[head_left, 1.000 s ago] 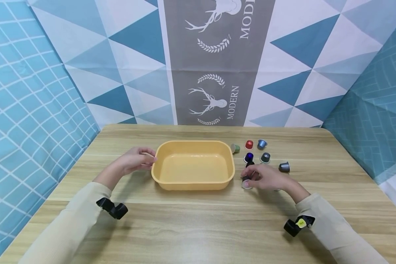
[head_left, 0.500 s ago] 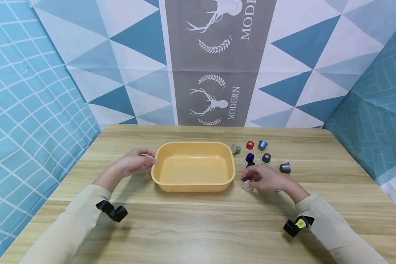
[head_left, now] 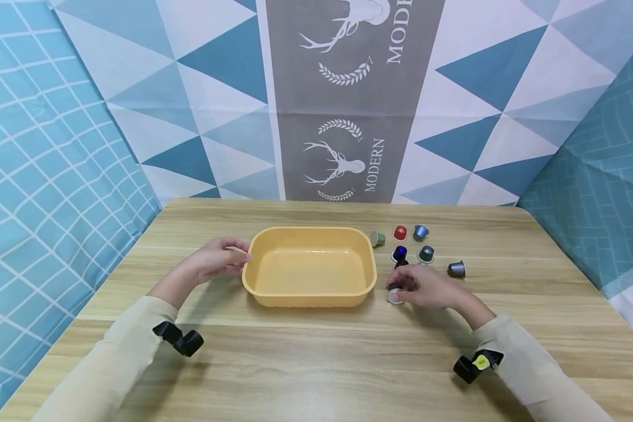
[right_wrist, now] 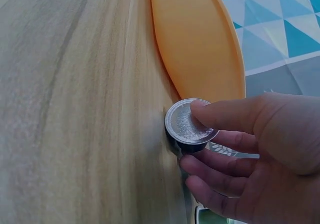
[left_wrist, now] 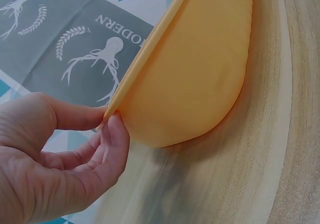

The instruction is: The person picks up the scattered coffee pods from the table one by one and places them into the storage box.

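A yellow plastic basin (head_left: 308,300) stands in the middle of the table in the head view. My left hand (head_left: 218,259) pinches its left rim; in the left wrist view the thumb and fingertips meet on the edge of the basin (left_wrist: 190,74). To the right of the basin, my right hand (head_left: 427,286) holds a black coffee capsule (head_left: 394,295) between thumb and fingers. The right wrist view has the silver foil lid of this capsule (right_wrist: 182,121) facing the camera, with the thumb across it. Another dark capsule (head_left: 401,264) is partly hidden behind the right hand.
Behind the right hand are several more capsules: green (head_left: 377,238) on its side, red (head_left: 400,232), light blue (head_left: 420,232), dark blue (head_left: 400,252) and dark grey (head_left: 425,254). A grey one (head_left: 456,269) lies farther right. Patterned cloth (head_left: 337,117) surrounds the wooden table (head_left: 316,363).
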